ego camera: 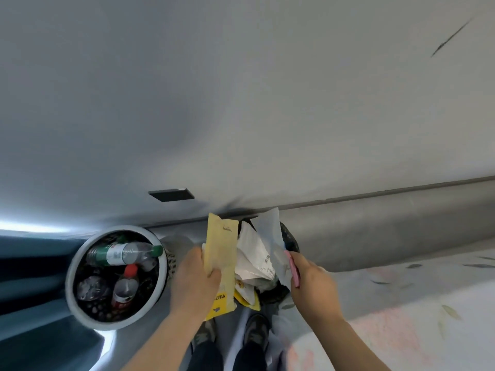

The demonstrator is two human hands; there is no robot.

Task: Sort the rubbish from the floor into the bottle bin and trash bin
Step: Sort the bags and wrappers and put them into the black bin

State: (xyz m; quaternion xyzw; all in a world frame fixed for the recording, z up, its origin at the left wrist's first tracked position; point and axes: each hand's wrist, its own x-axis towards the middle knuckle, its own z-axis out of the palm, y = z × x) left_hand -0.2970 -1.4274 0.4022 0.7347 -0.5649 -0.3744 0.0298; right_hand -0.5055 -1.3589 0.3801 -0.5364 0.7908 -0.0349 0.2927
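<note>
Left hand (197,279): grip clamped on the yellow paper bag (222,245), thumb across its front, fingers behind.
Yellow paper bag: held upright over the near left edge of the trash bin, small printed logo near the top, bolder yellow print at the bottom end below the hand.
Right hand (312,282): grip closed on a flat pink item (293,269) (what it is cannot be told), with a white sheet (270,228) pinched along with it.
White sheet: standing up above the trash bin, top corner reaching the line where wall meets skirting.
Trash bin (290,239): black, against the wall, between the two hands, mostly hidden by its contents; only part of the far right rim shows.
In the trash bin: crumpled white paper (257,258) with a barcode label, and a yellow wrapper (247,295) at the near side.
Bottle bin (72,269): round, white-rimmed, perforated wall, standing just left of the left hand and apart from the trash bin.
In the bottle bin: green-capped bottle (126,254) lying across the top, red-capped bottle (126,286) leaning below it, crushed clear bottle (92,287) on the left (all blurred).
Shoes (205,333): two, on the floor directly below the trash bin, toes pointing at it.
Wall (241,103): plain grey-white, with a small dark plate (171,194) low down above the bins.
</note>
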